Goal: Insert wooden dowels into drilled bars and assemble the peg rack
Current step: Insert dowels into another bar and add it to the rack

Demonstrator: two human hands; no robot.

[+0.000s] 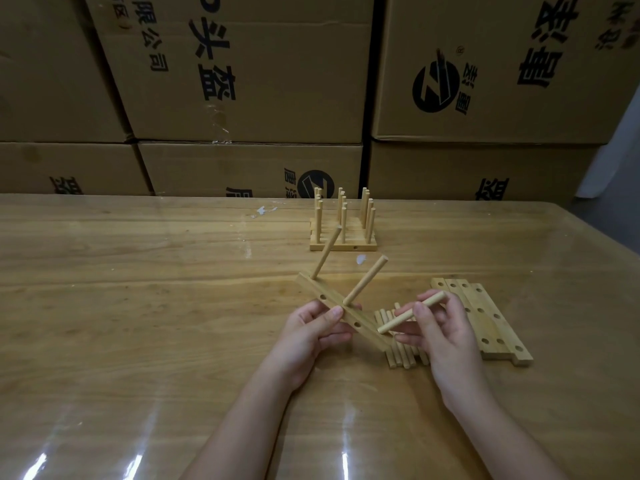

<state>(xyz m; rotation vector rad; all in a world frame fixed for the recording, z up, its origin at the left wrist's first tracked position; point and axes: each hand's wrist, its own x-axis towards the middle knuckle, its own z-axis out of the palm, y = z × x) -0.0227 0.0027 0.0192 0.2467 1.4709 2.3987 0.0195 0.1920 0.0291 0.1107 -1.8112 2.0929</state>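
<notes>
The person was partway through filling one bar. The left hand [311, 334] gripped the drilled bar [372, 336], tilted above the table [138, 289], with its thumb on the bar's face. Two dowels [365, 280] stood in the bar and other holes were open. The right hand [446, 337] pinched a loose dowel [398, 322] between thumb and fingers, near the bar's lower end and apart from it. The next move probably called for lining its tip up squarely with an empty hole, then pressing. More dowels [401, 355] and spare bars [491, 327] lay just beside, and a finished rack [343, 237] stood behind.
</notes>
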